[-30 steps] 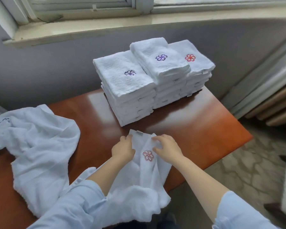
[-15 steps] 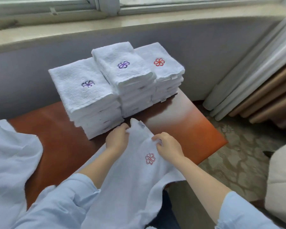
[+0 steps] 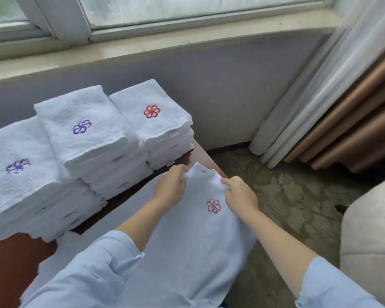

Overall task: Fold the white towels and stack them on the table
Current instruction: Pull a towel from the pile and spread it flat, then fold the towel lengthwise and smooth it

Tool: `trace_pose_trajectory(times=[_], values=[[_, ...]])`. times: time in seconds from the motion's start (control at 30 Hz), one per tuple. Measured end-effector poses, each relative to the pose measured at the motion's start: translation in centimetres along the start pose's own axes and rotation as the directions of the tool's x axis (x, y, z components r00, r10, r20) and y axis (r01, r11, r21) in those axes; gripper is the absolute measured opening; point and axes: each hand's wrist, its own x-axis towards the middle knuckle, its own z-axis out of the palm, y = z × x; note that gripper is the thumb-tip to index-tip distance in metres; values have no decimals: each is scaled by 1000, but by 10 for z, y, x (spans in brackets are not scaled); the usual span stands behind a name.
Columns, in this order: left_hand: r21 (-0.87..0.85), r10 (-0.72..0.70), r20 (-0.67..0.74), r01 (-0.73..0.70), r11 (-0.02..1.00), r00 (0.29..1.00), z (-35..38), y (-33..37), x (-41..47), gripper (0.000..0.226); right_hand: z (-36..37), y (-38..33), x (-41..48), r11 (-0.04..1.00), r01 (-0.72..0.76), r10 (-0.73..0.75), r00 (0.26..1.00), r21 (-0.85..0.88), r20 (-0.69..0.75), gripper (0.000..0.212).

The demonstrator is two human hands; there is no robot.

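A white towel [image 3: 193, 236] with a red flower emblem lies stretched from the table's right end toward me. My left hand [image 3: 170, 187] grips its far left corner and my right hand [image 3: 240, 196] pinches its far right edge. Behind it on the brown table [image 3: 7, 263] stand three stacks of folded white towels: one with a purple emblem at the left [image 3: 20, 174], a taller one with a purple emblem in the middle [image 3: 85, 134], and one with a red emblem at the right [image 3: 151, 116].
A grey wall and window sill [image 3: 187, 47] run behind the table. White and brown curtains [image 3: 333, 103] hang at the right. Patterned floor [image 3: 287, 196] lies past the table's right end, with a pale cushioned seat [image 3: 371, 230] at the far right.
The view has swung right, and the crumpled towel at the left has left the frame. Both hands have carried the towel's far edge toward the table's right end, and the cloth lies flatter.
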Motion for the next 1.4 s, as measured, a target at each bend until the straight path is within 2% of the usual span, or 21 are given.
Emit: trace_pose_trajectory(times=[0.13, 0.27, 0.43, 0.73, 0.87, 0.97, 1.13, 1.23, 1.33, 1.4], values=[[-4, 68, 123, -68, 998, 990, 10, -1, 18, 54, -5, 11, 17, 998, -40, 42, 998, -39, 47, 50], [4, 62, 192, -64, 998, 979, 7, -10, 16, 69, -3, 6, 22, 990, 28, -7, 989, -140, 148, 53], [19, -3, 132, 0, 1000, 991, 0, -36, -21, 66, 17, -25, 7, 985, 166, -149, 958, -53, 244, 49], [-78, -140, -97, 133, 988, 985, -48, -116, -137, 36, 80, -110, -46, 935, 352, -326, 829, 29, 454, 54], [-123, -248, -190, 227, 966, 950, -79, -158, -189, 33, 112, -156, -70, 920, 391, -345, 772, 30, 534, 55], [-85, -335, -217, 324, 942, 917, -99, -190, -224, 35, 138, -188, -86, 911, 409, -360, 734, 48, 576, 57], [-25, -487, -177, 491, 871, 855, -118, -231, -263, 46, 178, -229, -111, 924, 369, -346, 702, 99, 623, 65], [-60, -551, -71, 548, 834, 831, -121, -249, -276, 45, 196, -245, -124, 930, 346, -348, 723, 124, 597, 74], [-113, -530, -11, 525, 843, 848, -123, -258, -279, 34, 206, -255, -133, 946, 278, -324, 780, 169, 535, 78], [-204, -494, 28, 489, 848, 869, -126, -259, -278, 28, 209, -261, -138, 952, 257, -306, 817, 166, 489, 70]])
